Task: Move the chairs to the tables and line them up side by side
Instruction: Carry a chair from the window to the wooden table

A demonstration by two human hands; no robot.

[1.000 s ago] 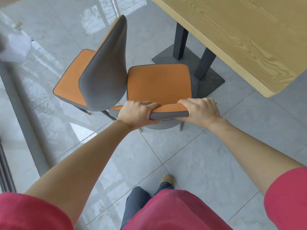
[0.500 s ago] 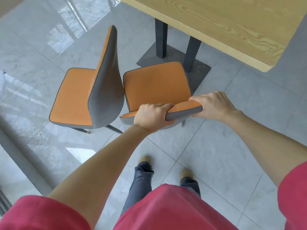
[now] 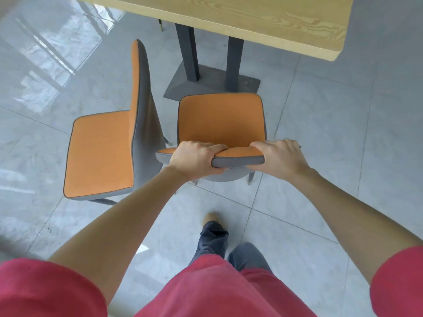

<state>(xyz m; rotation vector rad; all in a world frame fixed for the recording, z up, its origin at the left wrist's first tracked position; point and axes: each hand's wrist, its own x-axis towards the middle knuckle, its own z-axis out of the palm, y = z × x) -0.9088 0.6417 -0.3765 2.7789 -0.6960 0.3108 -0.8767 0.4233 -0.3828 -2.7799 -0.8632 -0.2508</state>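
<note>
An orange-and-grey chair [image 3: 220,120] stands in front of me, its seat facing the wooden table [image 3: 251,21]. My left hand [image 3: 194,160] and my right hand [image 3: 279,157] both grip the top edge of its backrest. A second orange-and-grey chair [image 3: 100,154] stands just left of it, turned sideways, its grey back close to the first chair's seat; I cannot tell whether they touch. The held chair's seat front sits just short of the table's dark base plate [image 3: 210,83].
The table rests on two dark posts [image 3: 188,53] on the base plate. Grey glossy tile floor [image 3: 343,133] spreads all around, with window glare at the left. My feet [image 3: 211,219] are directly behind the held chair.
The held chair has swung round to face the table more squarely. I have stepped behind it, and the left chair now shows edge-on.
</note>
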